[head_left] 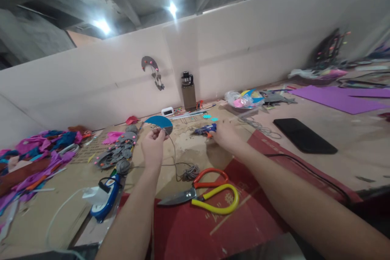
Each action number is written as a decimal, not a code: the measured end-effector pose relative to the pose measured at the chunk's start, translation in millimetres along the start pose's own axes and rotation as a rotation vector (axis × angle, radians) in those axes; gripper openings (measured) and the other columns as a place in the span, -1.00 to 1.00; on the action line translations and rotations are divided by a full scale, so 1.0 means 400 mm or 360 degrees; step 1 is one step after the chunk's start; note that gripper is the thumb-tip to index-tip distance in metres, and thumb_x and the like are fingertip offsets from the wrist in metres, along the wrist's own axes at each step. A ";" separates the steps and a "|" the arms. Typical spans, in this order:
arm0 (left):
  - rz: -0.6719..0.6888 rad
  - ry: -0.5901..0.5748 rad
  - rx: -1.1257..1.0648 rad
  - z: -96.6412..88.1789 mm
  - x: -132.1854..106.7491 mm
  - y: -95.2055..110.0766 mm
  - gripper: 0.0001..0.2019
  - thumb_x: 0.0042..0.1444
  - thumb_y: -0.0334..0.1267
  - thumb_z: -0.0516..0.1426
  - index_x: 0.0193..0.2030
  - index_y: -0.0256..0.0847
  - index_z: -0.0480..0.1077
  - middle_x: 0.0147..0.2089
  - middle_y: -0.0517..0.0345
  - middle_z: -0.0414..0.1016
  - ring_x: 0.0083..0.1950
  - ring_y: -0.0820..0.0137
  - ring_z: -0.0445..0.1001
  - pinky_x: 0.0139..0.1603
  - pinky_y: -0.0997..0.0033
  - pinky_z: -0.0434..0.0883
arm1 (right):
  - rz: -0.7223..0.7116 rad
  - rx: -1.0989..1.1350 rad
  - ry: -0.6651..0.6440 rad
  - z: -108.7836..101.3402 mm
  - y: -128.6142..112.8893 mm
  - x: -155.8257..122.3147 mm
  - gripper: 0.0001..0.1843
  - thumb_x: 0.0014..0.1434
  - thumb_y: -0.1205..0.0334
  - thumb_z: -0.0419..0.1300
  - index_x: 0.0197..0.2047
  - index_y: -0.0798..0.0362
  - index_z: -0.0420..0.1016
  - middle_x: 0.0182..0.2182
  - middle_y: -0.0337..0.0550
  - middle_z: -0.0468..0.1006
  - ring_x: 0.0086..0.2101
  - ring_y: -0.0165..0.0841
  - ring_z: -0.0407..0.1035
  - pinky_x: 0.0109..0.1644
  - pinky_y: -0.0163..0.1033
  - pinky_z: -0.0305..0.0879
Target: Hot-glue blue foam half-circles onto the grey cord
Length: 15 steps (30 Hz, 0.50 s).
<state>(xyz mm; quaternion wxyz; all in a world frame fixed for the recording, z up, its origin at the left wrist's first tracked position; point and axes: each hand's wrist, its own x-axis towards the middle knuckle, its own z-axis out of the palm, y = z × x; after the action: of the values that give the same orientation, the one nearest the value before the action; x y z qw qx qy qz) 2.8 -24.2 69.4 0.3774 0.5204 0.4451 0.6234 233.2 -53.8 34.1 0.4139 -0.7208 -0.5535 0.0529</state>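
Note:
My left hand [154, 146] pinches a blue piece with a curved edge [160, 121], seemingly felt, its lower part greyish. From these fingers a thin grey cord [174, 152] runs down to a loose coil [190, 172] on the cardboard. Over on the right, my right hand [225, 135] is closed round the rear of a small blue glue gun [205, 129] with an orange trigger; its nozzle points left. Scissors [195, 197] with one red and one yellow handle lie partly open between my forearms.
A black phone [304, 135] lies at right. Purple sheets [338, 98] are behind it. A dark bottle [189, 93] stands by the wall. Left are grey felt pieces [117, 150], a blue power strip [106, 203] and colourful scraps [39, 158]. A crescent ornament [150, 63] hangs on the wall.

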 end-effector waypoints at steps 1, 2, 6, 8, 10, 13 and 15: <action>0.0044 0.0006 0.0069 0.001 -0.006 0.007 -0.77 -0.11 -0.19 0.21 -0.33 -0.30 0.42 -0.39 0.13 0.49 -0.40 0.45 0.46 -0.28 0.44 0.42 | -0.0088 0.0016 0.0088 -0.005 -0.014 -0.007 -0.79 -0.09 0.27 0.25 -0.48 0.06 0.23 -0.37 0.08 0.42 -0.17 -0.07 0.31 -0.02 0.10 0.14; 0.0089 0.0003 0.0131 0.003 -0.013 0.015 -0.78 -0.09 -0.19 0.20 -0.33 -0.29 0.42 -0.39 0.14 0.49 -0.39 0.45 0.46 -0.28 0.45 0.41 | -0.0130 0.0109 0.0121 -0.008 -0.034 -0.018 -0.82 -0.05 0.25 0.22 -0.47 0.06 0.24 -0.36 0.06 0.41 -0.16 -0.10 0.30 -0.01 0.09 0.15; 0.0288 -0.0015 0.0362 0.010 -0.037 0.041 -0.87 -0.07 -0.24 0.18 -0.38 -0.25 0.44 -0.41 0.16 0.47 -0.38 0.45 0.43 -0.28 0.50 0.36 | -0.0120 0.1015 -0.0328 0.020 -0.160 -0.072 -0.80 0.01 0.16 0.15 -0.31 0.04 0.24 -0.29 -0.11 0.44 -0.21 -0.31 0.34 -0.06 -0.10 0.26; 0.0344 0.0004 0.0422 0.010 -0.043 0.048 -0.89 -0.07 -0.26 0.18 -0.39 -0.23 0.45 -0.42 0.17 0.48 -0.38 0.45 0.42 -0.29 0.52 0.33 | 0.0017 0.1448 -0.0543 0.043 -0.223 -0.093 -0.72 -0.03 0.19 0.18 -0.25 0.03 0.20 -0.25 -0.13 0.46 -0.21 -0.37 0.36 -0.08 -0.16 0.28; 0.0350 0.0014 0.0397 0.008 -0.045 0.052 -0.90 -0.09 -0.28 0.19 -0.40 -0.22 0.47 -0.42 0.18 0.48 -0.38 0.44 0.42 -0.31 0.53 0.32 | 0.0127 0.1723 -0.0692 0.061 -0.267 -0.105 -0.68 -0.03 0.20 0.19 -0.23 0.02 0.16 -0.34 -0.20 0.46 -0.30 -0.41 0.39 -0.15 -0.20 0.31; 0.0295 0.0015 0.0336 0.003 -0.040 0.048 -0.88 -0.11 -0.28 0.20 -0.39 -0.24 0.48 -0.43 0.17 0.49 -0.38 0.44 0.44 -0.33 0.53 0.33 | 0.0189 0.1774 -0.0708 0.072 -0.288 -0.105 -0.73 -0.01 0.15 0.16 -0.26 0.02 0.18 -0.47 -0.30 0.37 -0.46 -0.47 0.31 -0.35 -0.29 0.30; 0.0222 -0.0004 0.0286 0.002 -0.033 0.038 -0.83 -0.11 -0.25 0.21 -0.35 -0.27 0.47 -0.41 0.14 0.50 -0.38 0.43 0.46 -0.33 0.51 0.36 | 0.0145 0.1653 -0.0650 0.071 -0.280 -0.099 -0.80 0.01 0.12 0.13 -0.32 0.03 0.25 -0.48 -0.31 0.32 -0.49 -0.49 0.23 -0.45 -0.35 0.22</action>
<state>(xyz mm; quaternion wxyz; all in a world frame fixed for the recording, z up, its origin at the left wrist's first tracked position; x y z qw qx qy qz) 5.8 -41.5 79.9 0.2855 0.5827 0.4614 0.6051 118.5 -66.8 73.6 0.5962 -0.4204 -0.4920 0.4751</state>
